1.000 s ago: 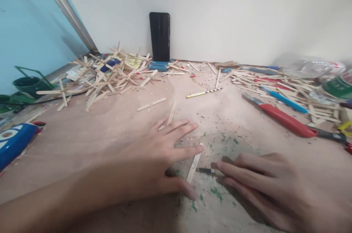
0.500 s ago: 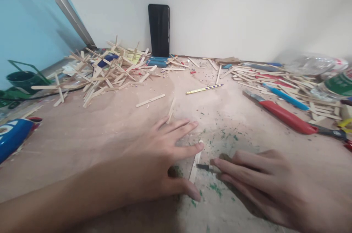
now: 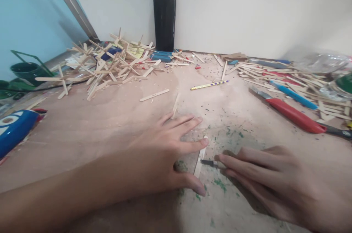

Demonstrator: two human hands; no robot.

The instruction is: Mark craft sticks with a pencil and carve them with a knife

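Observation:
A pale wooden stick lies on the table at the lower middle. My left hand is spread palm down, with the index finger on the stick's far end and the thumb at its near end. In my right hand is a small craft knife, pinched between the fingers, its dark tip at the stick's middle from the right. Green shavings are scattered around the stick.
A phone leans upright on the back wall. Piled sticks stand at the back left. Right are a red-handled knife, a blue pen and plastic bottles. A patterned pencil lies mid-table; a blue tube is left.
The whole view has shifted, so that most things appear slightly higher and further right. Both hands, the stick and the small knife keep nearly the same positions relative to one another.

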